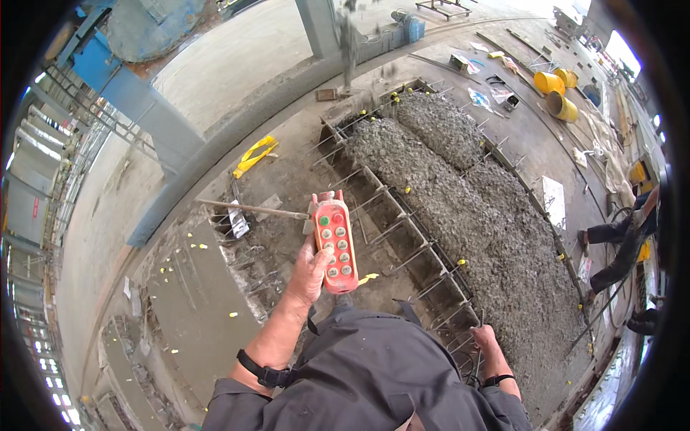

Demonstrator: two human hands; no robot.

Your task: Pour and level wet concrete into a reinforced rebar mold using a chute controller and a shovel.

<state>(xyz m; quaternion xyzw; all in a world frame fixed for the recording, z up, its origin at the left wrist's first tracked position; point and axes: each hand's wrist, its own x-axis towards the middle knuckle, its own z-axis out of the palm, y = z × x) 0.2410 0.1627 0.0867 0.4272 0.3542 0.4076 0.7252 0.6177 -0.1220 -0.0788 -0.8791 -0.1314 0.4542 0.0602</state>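
Note:
My left hand (309,271) is wrapped round an orange-red remote control (336,241) with two columns of round buttons, one green and one red at the top. Its thumb rests on a button of the left column. To the lower right, my right hand (486,336) is closed at the near side of a steel mould (424,248); what it grips, if anything, is too small to make out. Rough wet grey concrete (496,215) fills the mould, with thin bars sticking out through its sides. Behind the remote, a long wooden handle (251,209) reaches off to the left.
A smoother concrete slab (198,309) lies at left. Yellow straps (255,156) lie on the floor ahead. Yellow buckets (561,107) and loose tools are at the far right. Another person's legs (614,248) are beside the mould's right side. A blue-grey steel column (162,122) stands far left.

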